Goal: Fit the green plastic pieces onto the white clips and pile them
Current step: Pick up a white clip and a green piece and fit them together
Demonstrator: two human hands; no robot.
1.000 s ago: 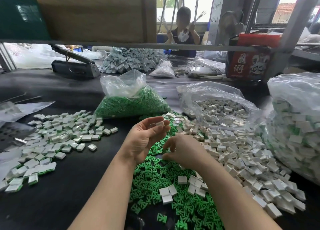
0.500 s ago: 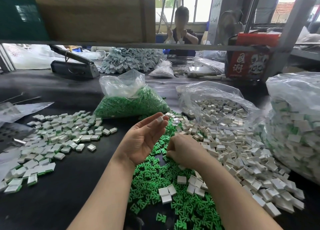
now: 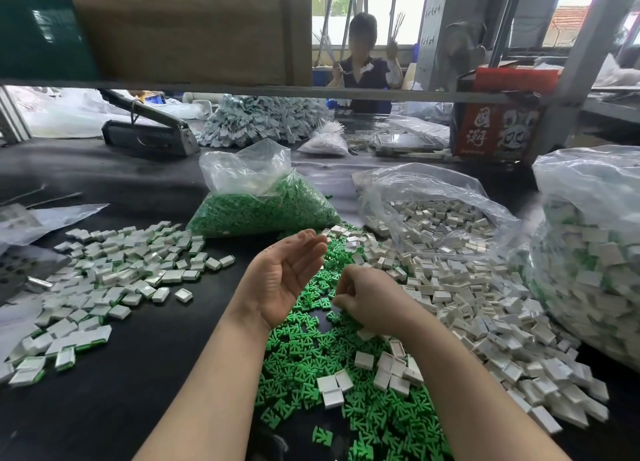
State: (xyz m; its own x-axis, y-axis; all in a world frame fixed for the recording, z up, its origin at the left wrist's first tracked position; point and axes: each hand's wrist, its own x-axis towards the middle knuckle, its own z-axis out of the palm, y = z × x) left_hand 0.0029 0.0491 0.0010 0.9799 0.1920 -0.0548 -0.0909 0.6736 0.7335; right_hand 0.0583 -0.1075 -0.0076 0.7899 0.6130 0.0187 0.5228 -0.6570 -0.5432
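A workshop with barred windows at the back, where another person [image 3: 362, 55] sits across from me behind a metal shelf rail. In front of me is a black tabletop [image 3: 114, 401] covered in small parts.

My left hand [image 3: 282, 280] is raised palm up over the middle of the tabletop, fingers [image 3: 313, 242] loosely curved and nearly straight. Something small and pale may sit at the fingertips, but it is too blurred to tell, so I cannot say the hand holds anything. I judge it waits there as a cradle for the next part.

My right hand [image 3: 370, 299] is knuckles up, its fingers curled down into the loose green plastic pieces [image 3: 304, 360] spread beneath both hands. It looks like it is pinching one up, though the fingertips are hidden and I cannot tell what they have.

To the right lies a wide heap of white clips [image 3: 478, 308], close enough that either part is an easy reach. On my left sits the pile of fitted pieces [image 3: 114, 273], white with green edges showing, kept well apart from the raw parts so they do not mix.

Further back are an open bag of green pieces [image 3: 266, 207], an open bag of white clips [image 3: 440, 218], and at far right a big bag of finished ones [image 3: 595, 252].
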